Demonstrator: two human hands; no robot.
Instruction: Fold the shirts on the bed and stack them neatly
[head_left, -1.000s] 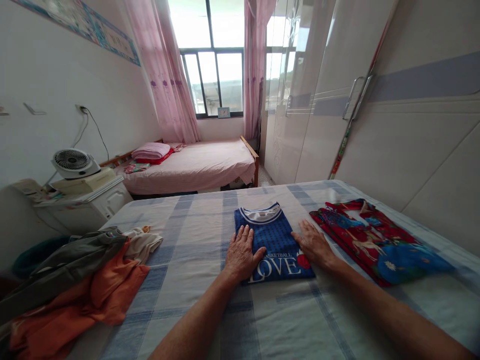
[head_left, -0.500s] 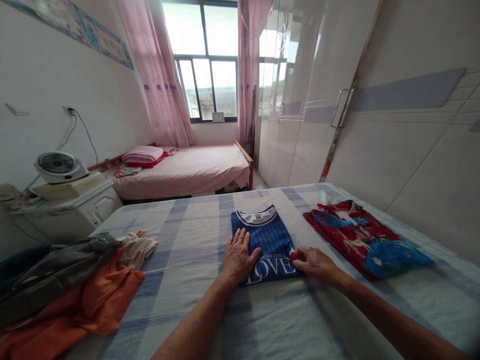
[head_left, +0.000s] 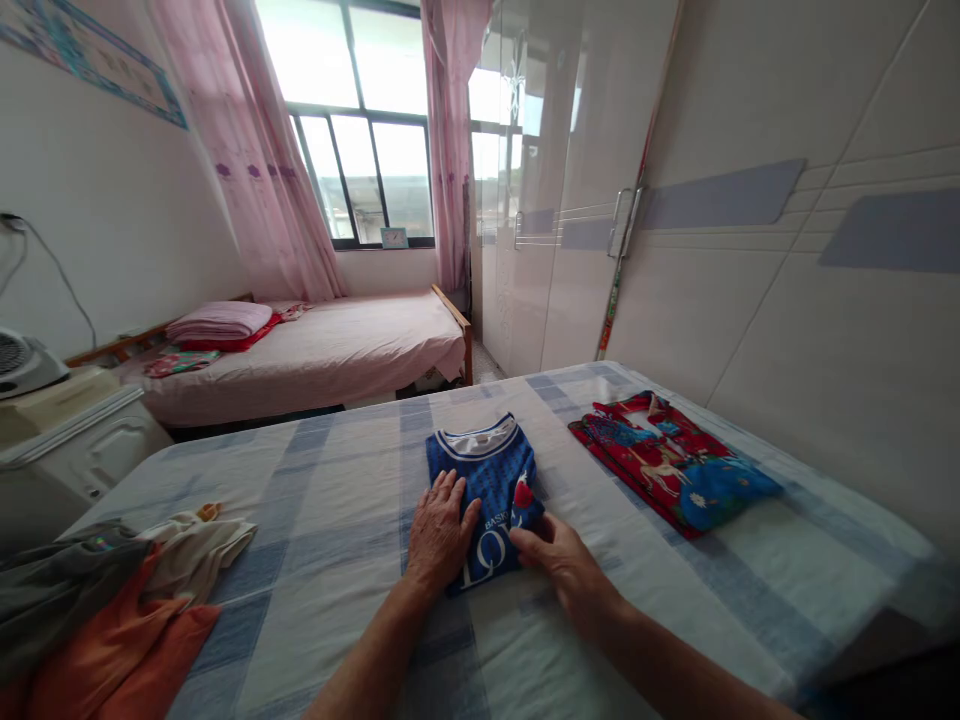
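Observation:
A folded blue basketball jersey (head_left: 487,470) with white lettering lies on the blue-and-white checked bed sheet (head_left: 337,480) in front of me. My left hand (head_left: 439,530) rests flat on its left half, fingers stretched out. My right hand (head_left: 559,560) grips the jersey's lower right edge and has it turned inward over the lettering, so only part of the print shows.
A folded red patterned garment (head_left: 660,460) lies to the right near the wardrobe wall. A heap of orange, grey and cream clothes (head_left: 105,610) sits at the left. A second bed (head_left: 315,350) with pink sheets stands under the window beyond.
My right hand closed on the jersey's right edge and drew it leftward over the lettering. The left hand stayed pressed on the jersey. The view swung to the right.

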